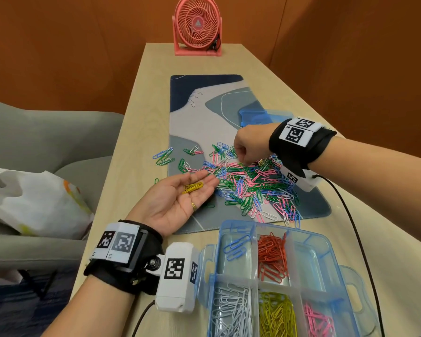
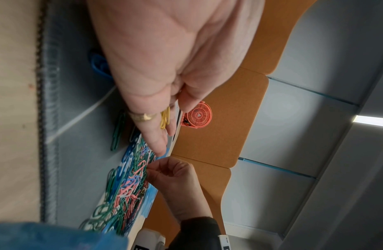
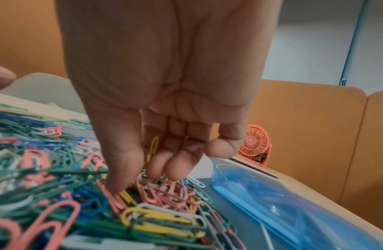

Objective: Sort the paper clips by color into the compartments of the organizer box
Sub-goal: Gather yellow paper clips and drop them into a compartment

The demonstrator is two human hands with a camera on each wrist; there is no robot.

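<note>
Few yellow clips [image 1: 193, 187] lie on left hand [image 1: 178, 198], palm up, fingers flat. Right hand [image 1: 247, 144] pinches another yellow clip [image 3: 153, 148] over mixed pile [image 1: 248, 183]. Lift straight, avoid snagging neighbours. Organizer box [image 1: 331, 249] at 5 o'clock.

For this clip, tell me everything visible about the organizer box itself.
The organizer box is translucent light-blue plastic, open, lying flat on the wooden table at the near edge of the desk mat, right of the left hand's wrist. Dividers make six compartments: far row blue clips, red clips, one seemingly empty; near row white, yellow, pink. Handle-like tabs project from its sides. Neither hand touches it.
</note>
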